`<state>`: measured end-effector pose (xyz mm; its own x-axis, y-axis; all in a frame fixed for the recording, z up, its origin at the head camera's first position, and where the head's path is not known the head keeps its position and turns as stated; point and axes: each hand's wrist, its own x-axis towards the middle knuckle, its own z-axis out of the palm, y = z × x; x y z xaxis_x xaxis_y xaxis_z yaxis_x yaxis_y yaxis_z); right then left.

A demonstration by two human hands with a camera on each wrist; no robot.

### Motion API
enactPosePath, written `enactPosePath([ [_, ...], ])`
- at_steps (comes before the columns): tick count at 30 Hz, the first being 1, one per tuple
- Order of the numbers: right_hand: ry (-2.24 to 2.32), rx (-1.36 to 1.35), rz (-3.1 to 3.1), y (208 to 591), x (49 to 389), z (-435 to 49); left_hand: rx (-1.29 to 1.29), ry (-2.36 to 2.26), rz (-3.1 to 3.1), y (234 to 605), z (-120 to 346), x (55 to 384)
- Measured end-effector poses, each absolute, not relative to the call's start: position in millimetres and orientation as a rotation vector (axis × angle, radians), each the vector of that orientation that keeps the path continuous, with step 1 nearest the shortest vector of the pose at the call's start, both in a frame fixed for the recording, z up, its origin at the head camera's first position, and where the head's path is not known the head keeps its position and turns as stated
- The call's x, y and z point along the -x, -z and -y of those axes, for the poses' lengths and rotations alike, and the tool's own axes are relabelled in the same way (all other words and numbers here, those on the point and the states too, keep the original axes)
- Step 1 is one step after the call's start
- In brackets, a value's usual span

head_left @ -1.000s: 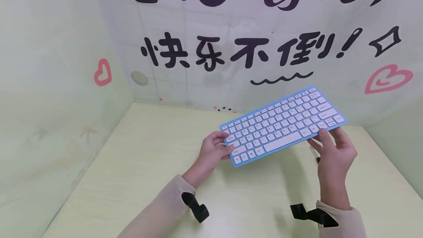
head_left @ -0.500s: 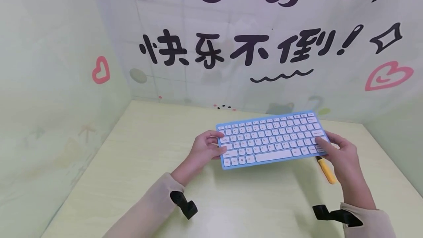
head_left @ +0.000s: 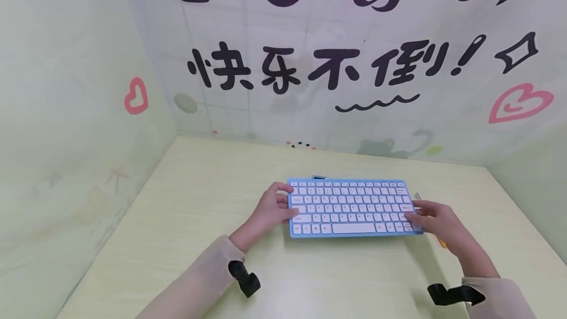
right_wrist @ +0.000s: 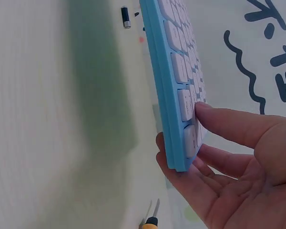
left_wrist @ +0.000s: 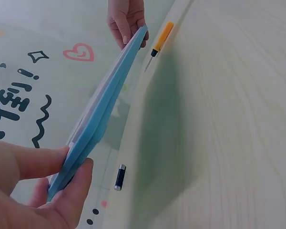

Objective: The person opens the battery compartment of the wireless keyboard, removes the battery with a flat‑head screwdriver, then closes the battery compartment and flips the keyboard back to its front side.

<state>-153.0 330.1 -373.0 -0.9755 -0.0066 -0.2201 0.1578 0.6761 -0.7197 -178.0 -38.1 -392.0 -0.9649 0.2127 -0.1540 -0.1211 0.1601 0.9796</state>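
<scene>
A blue keyboard (head_left: 350,208) with white keys is held above the table, keys facing up toward the head camera. My left hand (head_left: 276,206) pinches its left end, thumb on the keys and fingers underneath. At the other end my right hand (head_left: 438,220) grips the right edge, with the thumb over the corner keys (right_wrist: 188,105) and fingers behind. Both wrist views show a gap between the keyboard and the tabletop, where its shadow falls. A screwdriver (left_wrist: 162,38) with an orange-yellow handle lies on the table by the right hand, mostly hidden in the head view.
A small dark battery-like cylinder (left_wrist: 120,177) lies on the table behind the keyboard. The pale wooden table (head_left: 177,201) meets a back wall (head_left: 266,117) printed with black writing and hearts. Side walls stand left and right.
The keyboard has come down and levelled out from its tilt, its right end lowering most. Both hands keep their hold. The small cylinder now shows behind its top edge.
</scene>
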Motion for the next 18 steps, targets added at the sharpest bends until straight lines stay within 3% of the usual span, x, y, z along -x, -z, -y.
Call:
enactPosePath([
  [18,1.187,-0.186,-2.647,391,146,-337,-0.138,-1.637,-2.306,404,28,180],
])
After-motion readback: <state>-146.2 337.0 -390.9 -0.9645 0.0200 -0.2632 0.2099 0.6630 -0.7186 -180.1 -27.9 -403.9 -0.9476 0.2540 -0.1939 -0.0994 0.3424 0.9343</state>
